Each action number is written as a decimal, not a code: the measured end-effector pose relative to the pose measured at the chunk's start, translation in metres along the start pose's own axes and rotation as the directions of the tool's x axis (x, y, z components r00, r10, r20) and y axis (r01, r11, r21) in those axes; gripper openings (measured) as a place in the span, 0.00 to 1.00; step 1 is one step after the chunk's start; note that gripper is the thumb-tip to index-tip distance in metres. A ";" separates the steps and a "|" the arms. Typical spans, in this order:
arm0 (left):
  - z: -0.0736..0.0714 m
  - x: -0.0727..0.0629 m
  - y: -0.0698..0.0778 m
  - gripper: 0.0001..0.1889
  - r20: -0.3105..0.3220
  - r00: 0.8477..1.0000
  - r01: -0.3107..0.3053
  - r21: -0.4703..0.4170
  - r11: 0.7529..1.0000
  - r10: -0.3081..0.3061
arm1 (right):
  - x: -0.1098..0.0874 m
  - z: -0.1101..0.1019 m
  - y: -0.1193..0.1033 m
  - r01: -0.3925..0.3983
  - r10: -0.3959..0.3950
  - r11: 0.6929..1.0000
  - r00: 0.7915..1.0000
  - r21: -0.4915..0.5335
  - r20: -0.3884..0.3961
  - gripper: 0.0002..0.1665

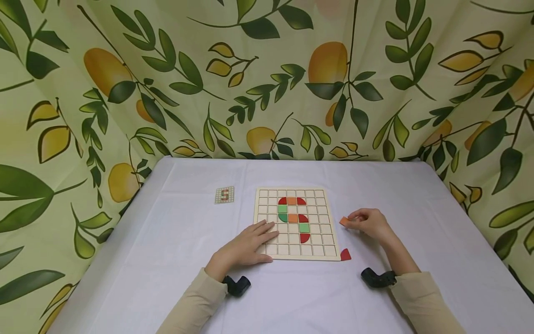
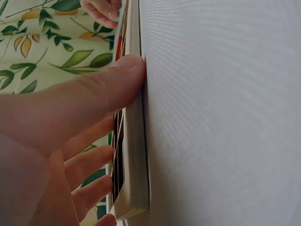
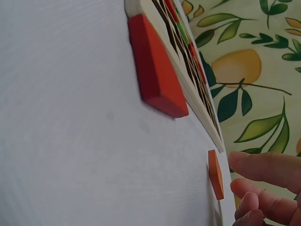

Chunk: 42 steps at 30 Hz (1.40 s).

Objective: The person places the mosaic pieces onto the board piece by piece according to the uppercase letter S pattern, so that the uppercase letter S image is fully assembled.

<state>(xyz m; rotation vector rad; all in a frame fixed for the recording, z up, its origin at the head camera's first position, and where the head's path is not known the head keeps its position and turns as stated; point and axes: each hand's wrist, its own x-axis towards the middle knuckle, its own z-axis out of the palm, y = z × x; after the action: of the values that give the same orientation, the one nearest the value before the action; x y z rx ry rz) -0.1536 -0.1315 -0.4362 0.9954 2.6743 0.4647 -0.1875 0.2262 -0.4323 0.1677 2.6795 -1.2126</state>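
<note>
A wooden grid board [image 1: 319, 250] lies mid-table, with red, orange and green tiles set in an S-like shape. My left hand [image 1: 252, 242] rests with spread fingers on its near left corner; in the left wrist view the thumb [image 2: 106, 87] lies against the board's side edge. To the right of the board, an orange square tile [image 1: 344, 221] is on the cloth. The fingertips of my right hand [image 1: 371, 225] are beside it, bent; the right wrist view shows a small gap between these fingers [image 3: 268, 167] and the orange tile [image 3: 215, 175].
A red quarter-round tile [image 1: 346, 254] lies by the board's near right corner. A small pattern card [image 1: 224, 195] with a coloured S on a grid lies beyond the board to the left. White cloth [image 1: 137, 260] covers the table; a leaf-print curtain [image 1: 258, 93] hangs behind.
</note>
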 end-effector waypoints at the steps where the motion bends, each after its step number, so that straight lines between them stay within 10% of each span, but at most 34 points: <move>1: 0.000 0.000 0.000 0.36 0.000 1.000 -0.002 0.002 1.000 0.002 | 0.000 0.000 0.001 0.000 0.000 1.000 1.000 -0.001 -0.002 0.22; 42: 0.001 0.001 0.003 0.36 -0.011 0.999 0.047 -0.002 0.999 -0.047 | 0.005 0.000 0.009 -0.064 0.064 0.998 0.998 -0.011 -0.013 0.18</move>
<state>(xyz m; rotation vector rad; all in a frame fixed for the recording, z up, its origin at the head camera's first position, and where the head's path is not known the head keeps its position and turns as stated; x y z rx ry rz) -0.1524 -0.1282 -0.4365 0.9297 2.6999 0.4636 -0.1909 0.2320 -0.4398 0.2580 2.6697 -1.1807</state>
